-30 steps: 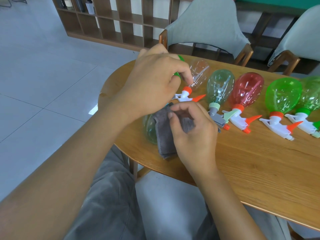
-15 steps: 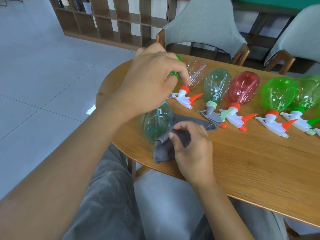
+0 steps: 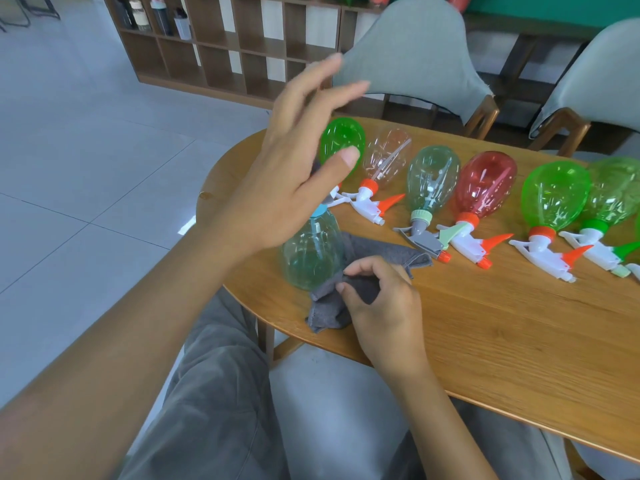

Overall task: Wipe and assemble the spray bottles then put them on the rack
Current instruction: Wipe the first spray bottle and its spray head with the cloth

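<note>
Single head view — looking forward and down, close over table (image 3: 485,341) edge

We've let go w/ left hand (image 3: 291,174): it's lifted, fingers spread, above pale bottle (image 3: 311,254), now upright beside our cloth-pinching right hand (image 3: 381,299).

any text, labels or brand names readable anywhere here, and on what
None can be read.
Spray bottles on the table: plain tinted plastic, no labels showing.
Grey cloth: no tag or print visible.
Drink bottles on the shelf: too small and far to tell whether they carry any text.
</note>
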`<action>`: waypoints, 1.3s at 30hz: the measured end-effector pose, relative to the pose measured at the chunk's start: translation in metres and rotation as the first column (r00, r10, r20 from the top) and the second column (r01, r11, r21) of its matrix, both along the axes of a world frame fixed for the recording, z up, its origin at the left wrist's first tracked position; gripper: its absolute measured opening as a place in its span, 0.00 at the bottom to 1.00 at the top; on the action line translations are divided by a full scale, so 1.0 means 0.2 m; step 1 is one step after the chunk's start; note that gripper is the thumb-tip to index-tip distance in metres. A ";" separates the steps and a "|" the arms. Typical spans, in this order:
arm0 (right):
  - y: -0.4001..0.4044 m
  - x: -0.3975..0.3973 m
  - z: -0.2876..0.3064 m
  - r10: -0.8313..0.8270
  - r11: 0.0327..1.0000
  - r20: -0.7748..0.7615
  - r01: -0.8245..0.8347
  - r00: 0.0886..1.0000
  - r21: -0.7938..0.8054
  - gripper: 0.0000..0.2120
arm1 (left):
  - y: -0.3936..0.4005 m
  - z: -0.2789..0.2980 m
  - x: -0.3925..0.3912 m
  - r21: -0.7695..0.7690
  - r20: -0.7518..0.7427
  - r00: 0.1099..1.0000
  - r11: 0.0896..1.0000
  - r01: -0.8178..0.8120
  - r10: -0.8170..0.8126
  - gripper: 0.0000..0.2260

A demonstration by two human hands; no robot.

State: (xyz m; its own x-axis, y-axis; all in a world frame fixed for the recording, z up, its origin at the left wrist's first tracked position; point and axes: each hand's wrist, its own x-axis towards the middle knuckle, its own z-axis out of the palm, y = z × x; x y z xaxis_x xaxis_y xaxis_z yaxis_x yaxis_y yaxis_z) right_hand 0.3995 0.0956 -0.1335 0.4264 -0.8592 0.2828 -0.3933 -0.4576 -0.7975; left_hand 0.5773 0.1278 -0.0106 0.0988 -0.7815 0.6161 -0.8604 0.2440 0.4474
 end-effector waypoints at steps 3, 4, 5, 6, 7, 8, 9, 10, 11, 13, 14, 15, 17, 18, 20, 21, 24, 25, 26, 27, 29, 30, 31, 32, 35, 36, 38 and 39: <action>0.00 0.00 0.00 0.005 1.000 0.022 -0.005 1.000 0.003 0.14 | 0.07 -0.11 -0.01 0.002 -0.151 0.986 0.998 -0.067 0.066 0.29; 0.00 -0.01 0.00 0.003 1.000 0.030 -0.004 1.000 0.008 0.13 | 0.09 -0.17 -0.01 0.022 -0.210 0.974 0.996 -0.088 0.090 0.31; 0.00 -0.01 0.01 -0.001 1.000 0.035 0.001 0.999 0.012 0.12 | 0.12 -0.22 0.00 0.043 -0.270 0.957 0.994 -0.097 0.105 0.34; 0.00 -0.01 0.01 -0.008 1.000 0.040 0.008 0.999 0.009 0.12 | 0.14 -0.27 0.00 0.060 -0.327 0.939 0.994 -0.090 0.105 0.36; 0.00 -0.01 0.00 -0.016 1.000 0.047 0.016 0.999 -0.007 0.12 | 0.17 -0.32 0.00 0.075 -0.371 0.923 0.994 -0.077 0.100 0.38; -0.01 -0.01 0.00 -0.025 0.999 0.053 0.027 0.998 -0.031 0.12 | 0.19 -0.36 0.00 0.093 -0.403 0.910 0.994 -0.065 0.097 0.41; -0.01 0.00 -0.01 -0.034 0.998 0.060 0.038 0.998 -0.056 0.11 | 0.21 -0.39 -0.01 0.118 -0.430 0.897 0.991 -0.056 0.102 0.43; -0.01 0.00 -0.01 -0.040 0.996 0.071 0.046 0.997 -0.079 0.10 | 0.22 -0.41 -0.02 0.150 -0.452 0.884 0.987 -0.051 0.115 0.45; -0.01 0.00 -0.01 -0.040 0.994 0.079 0.048 0.996 -0.095 0.10 | 0.23 -0.42 -0.02 0.187 -0.469 0.872 0.981 -0.054 0.137 0.47; -0.01 0.00 -0.02 -0.036 0.992 0.079 0.045 0.996 -0.116 0.08 | 0.24 -0.43 -0.03 0.272 -0.470 0.859 0.959 -0.079 0.204 0.50; -0.01 0.00 -0.02 -0.035 0.992 0.071 0.044 0.997 -0.120 0.08 | 0.24 -0.44 -0.04 0.311 -0.460 0.856 0.946 -0.094 0.237 0.50; -0.01 0.00 -0.03 -0.035 0.991 0.065 0.043 0.997 -0.123 0.07 | 0.24 -0.44 -0.04 0.332 -0.449 0.856 0.937 -0.106 0.256 0.49; -0.01 -0.01 -0.03 -0.032 0.991 0.064 0.040 0.997 -0.130 0.06 | 0.23 -0.44 -0.05 0.333 -0.430 0.859 0.933 -0.135 0.278 0.44; -0.01 -0.01 -0.03 -0.030 0.991 0.067 0.039 0.997 -0.128 0.06 | 0.22 -0.43 -0.06 0.324 -0.427 0.856 0.933 -0.158 0.293 0.39; -0.01 -0.01 -0.02 -0.033 0.997 0.086 0.039 0.996 -0.069 0.06 | 0.22 -0.42 -0.08 0.304 -0.438 0.841 0.933 -0.195 0.319 0.30; -0.01 -0.02 -0.01 -0.040 0.999 0.117 0.041 0.992 -0.013 0.06 | 0.22 -0.41 -0.07 0.297 -0.467 0.824 0.935 -0.194 0.320 0.27; 0.00 -0.03 0.02 -0.084 0.991 0.303 0.049 0.949 0.121 0.07 | 0.23 -0.40 -0.07 0.289 -0.609 0.741 0.949 -0.123 0.282 0.22; 0.01 -0.03 0.03 -0.102 0.989 0.365 0.055 0.925 0.137 0.07 | 0.23 -0.39 -0.07 0.277 -0.662 0.704 0.957 -0.090 0.258 0.22; 0.02 -0.03 0.04 -0.115 0.988 0.425 0.060 0.898 0.141 0.07 | 0.24 -0.38 -0.08 0.259 -0.712 0.663 0.964 -0.060 0.233 0.21; 0.05 -0.03 0.05 -0.123 0.988 0.483 0.062 0.867 0.142 0.08 | 0.24 -0.37 -0.08 0.241 -0.753 0.624 0.970 -0.035 0.209 0.21; 0.11 -0.02 0.08 -0.118 0.990 0.576 0.051 0.809 0.130 0.08 | 0.25 -0.37 -0.10 0.221 -0.808 0.562 0.975 0.008 0.178 0.18; 0.14 -0.02 0.08 -0.105 0.993 0.603 0.051 0.791 0.107 0.08 | 0.25 -0.37 -0.12 0.207 -0.834 0.528 0.978 0.033 0.159 0.18; 0.16 -0.01 0.08 -0.091 0.996 0.610 0.067 0.787 0.062 0.07 | 0.25 -0.38 -0.13 0.185 -0.861 0.491 0.981 0.060 0.132 0.19; 0.18 0.00 0.08 -0.078 0.995 0.599 0.099 0.797 -0.002 0.07 | 0.25 -0.39 -0.15 0.160 -0.884 0.456 0.984 0.084 0.104 0.21; 0.21 0.04 0.06 -0.095 0.977 0.588 0.188 0.803 -0.099 0.07 | 0.25 -0.39 -0.20 0.123 -0.912 0.406 0.984 0.132 0.060 0.26; 0.22 0.05 0.06 -0.107 0.975 0.603 0.202 0.791 -0.092 0.08 | 0.25 -0.39 -0.22 0.126 -0.915 0.400 0.982 0.141 0.060 0.27; 0.22 0.06 0.05 -0.116 0.974 0.616 0.210 0.779 -0.082 0.08 | 0.25 -0.38 -0.23 0.130 -0.920 0.388 0.980 0.153 0.061 0.27; 0.22 0.06 0.05 -0.117 0.975 0.619 0.210 0.777 -0.079 0.07 | 0.25 -0.38 -0.24 0.129 -0.923 0.380 0.979 0.160 0.060 0.26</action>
State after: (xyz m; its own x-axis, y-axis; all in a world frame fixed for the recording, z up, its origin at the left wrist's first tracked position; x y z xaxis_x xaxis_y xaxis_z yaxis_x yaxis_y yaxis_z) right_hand 0.4108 0.1395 -0.1226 -0.0168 -0.8334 0.5524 0.0720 -0.5520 -0.8307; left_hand 0.5289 0.1770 -0.0865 0.4741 -0.8799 0.0315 0.1192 0.0996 0.9879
